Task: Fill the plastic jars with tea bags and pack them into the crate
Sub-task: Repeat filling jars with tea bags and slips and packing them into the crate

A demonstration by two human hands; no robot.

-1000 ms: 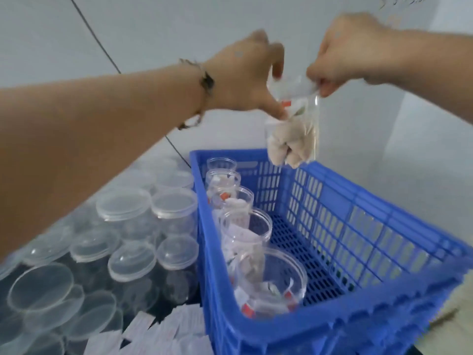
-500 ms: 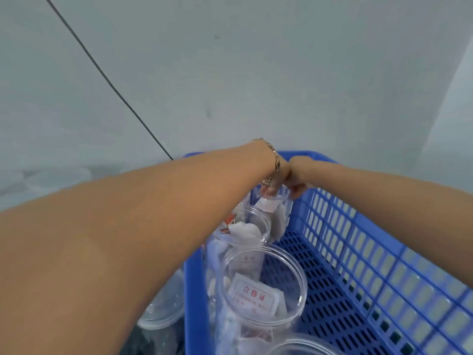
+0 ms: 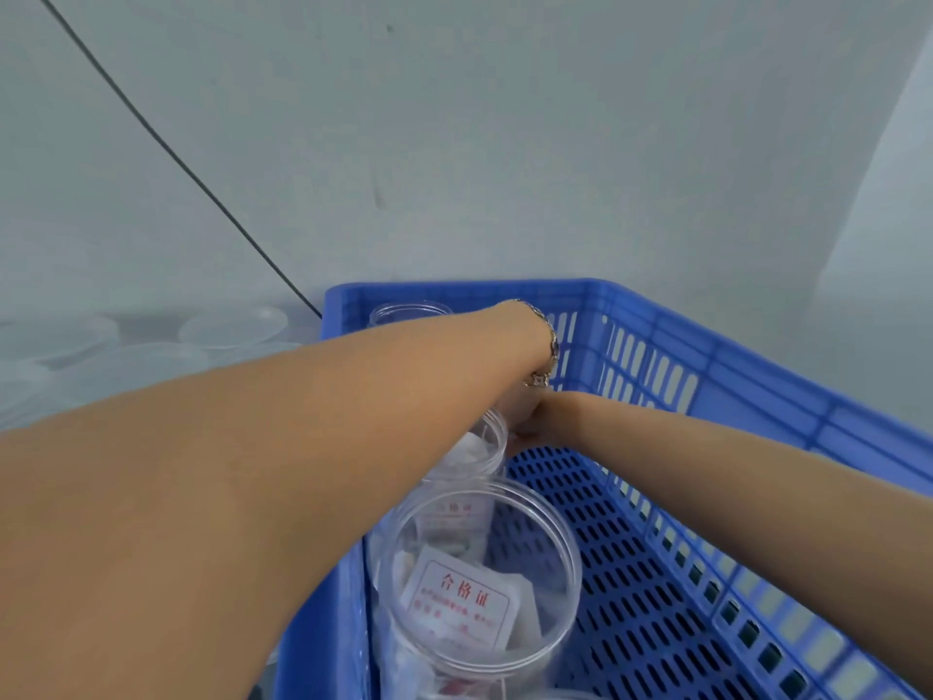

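Both arms have dipped lower into the blue crate (image 3: pixel 707 376). The left hand (image 3: pixel 520 404) and right hand (image 3: pixel 530 431) meet beside a jar (image 3: pixel 474 452) there, mostly hidden, so their grip cannot be told.

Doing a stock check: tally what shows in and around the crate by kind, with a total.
Blue crate: 1
Clear jars visible in the crate: 3 (near, middle, far); more may be hidden by the arm
Red-printed slips seen in jars: 2 ()
Bracelet: 1
Total: 7
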